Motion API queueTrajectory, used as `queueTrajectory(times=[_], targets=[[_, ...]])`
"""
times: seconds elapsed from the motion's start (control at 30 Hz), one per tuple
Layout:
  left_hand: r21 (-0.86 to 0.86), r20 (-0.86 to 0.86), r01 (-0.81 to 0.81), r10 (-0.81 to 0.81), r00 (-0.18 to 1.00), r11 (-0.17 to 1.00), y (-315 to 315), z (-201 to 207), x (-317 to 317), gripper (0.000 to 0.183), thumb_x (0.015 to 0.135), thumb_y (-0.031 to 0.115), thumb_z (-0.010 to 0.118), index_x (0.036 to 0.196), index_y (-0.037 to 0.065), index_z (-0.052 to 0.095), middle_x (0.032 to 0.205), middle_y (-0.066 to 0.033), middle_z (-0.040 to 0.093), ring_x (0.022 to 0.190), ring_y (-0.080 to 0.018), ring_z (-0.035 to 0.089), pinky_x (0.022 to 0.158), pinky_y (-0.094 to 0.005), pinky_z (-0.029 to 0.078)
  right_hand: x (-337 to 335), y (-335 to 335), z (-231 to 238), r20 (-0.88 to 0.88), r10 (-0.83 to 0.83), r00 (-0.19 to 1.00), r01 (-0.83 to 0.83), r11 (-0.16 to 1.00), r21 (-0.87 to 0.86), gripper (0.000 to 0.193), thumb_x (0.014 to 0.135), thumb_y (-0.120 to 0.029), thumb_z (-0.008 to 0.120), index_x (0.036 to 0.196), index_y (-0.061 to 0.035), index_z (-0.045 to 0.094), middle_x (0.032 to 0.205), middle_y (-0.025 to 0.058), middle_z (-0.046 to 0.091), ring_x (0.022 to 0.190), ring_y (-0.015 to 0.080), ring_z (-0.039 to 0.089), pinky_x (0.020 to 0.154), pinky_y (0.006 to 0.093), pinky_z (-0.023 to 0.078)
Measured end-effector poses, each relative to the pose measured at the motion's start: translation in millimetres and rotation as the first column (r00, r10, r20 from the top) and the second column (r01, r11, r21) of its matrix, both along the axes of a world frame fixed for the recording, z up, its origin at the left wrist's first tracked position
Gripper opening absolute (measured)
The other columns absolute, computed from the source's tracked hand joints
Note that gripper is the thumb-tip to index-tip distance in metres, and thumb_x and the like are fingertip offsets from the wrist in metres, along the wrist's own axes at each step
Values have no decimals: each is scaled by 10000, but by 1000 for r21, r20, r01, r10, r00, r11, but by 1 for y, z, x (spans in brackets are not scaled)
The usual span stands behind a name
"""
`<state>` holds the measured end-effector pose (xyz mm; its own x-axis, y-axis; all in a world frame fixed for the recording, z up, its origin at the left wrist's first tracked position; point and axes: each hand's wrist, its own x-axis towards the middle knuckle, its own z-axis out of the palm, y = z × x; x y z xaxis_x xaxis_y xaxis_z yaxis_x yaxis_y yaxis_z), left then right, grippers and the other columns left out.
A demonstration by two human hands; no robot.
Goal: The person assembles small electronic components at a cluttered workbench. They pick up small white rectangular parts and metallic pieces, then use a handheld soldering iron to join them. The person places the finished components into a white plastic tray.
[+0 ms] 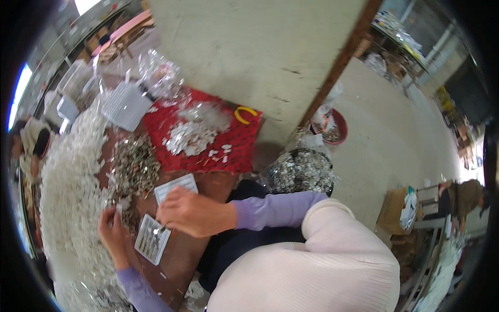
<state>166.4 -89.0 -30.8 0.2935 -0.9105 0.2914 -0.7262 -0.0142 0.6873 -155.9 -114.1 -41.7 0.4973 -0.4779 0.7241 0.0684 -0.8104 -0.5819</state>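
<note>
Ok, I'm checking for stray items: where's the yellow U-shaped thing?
In the head view, the yellow U-shaped thing lies on the red cloth, near its upper right corner, right of the pale shiny pile.

The right hand [192, 212] bends its fingertips over the edge of a white tray [160, 248] with rows of small pieces; whatever it pinches is too small to tell. Just above that hand lies a second white tray [176, 183]. The left hand [112, 232] curls beside a mixed pile [133, 164], a white heap [70, 177] to its left. Farther above both hands, a red cloth [241, 143] bears a yellow-handled tool [239, 117]
</note>
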Motion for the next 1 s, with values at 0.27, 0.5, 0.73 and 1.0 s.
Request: queueTrajectory(times=[0.27, 0.5, 0.73, 1.0], targets=[[285, -612, 322, -88, 786, 903, 107, 38, -69, 58, 953, 17, 748, 985, -8, 789, 840, 11, 691, 734, -11, 543, 581, -198, 385, 19, 41, 6, 36, 331, 943, -327, 901, 286, 102, 965, -78, 692, 983, -19, 610, 992, 142, 635, 934, 400, 671, 778, 491, 526], [11, -805, -45, 36, 592, 999, 128, 41, -134, 284, 1039, 85, 641, 1299, -1, 715, 1142, -43, 714, 688, 3, 498, 549, -156, 320, 15, 50, 6, 146, 148, 978, -198, 871, 449, 69, 1023, -87, 672, 1039, -28, 641, 1005, 131, 657, 900, 270, 706, 800, 375, 544], [-64, -747, -209, 92, 659, 976, 135, -5, -157, 199, 979, 97, 793, 1153, 12, 743, 959, 8, 671, 770, -46, 581, 649, -211, 446, 13, 57, 2, 169, 184, 968, -249, 706, 663, 66, 1075, -13, 626, 1072, -5, 691, 1014, -7, 670, 909, 79, 651, 825, 256, 528], [-188, -609, -149, 4, 793, 971, 133, -18, -136, 244, 896, 43, 875, 1102, 17, 745, 966, -4, 715, 796, -76, 609, 684, -247, 504, 32, 57, -4, 70, 232, 970, -219, 716, 663, 52, 1034, -29, 666, 995, 2, 652, 844, 5, 638, 756, 68, 591, 671, 256, 480]])
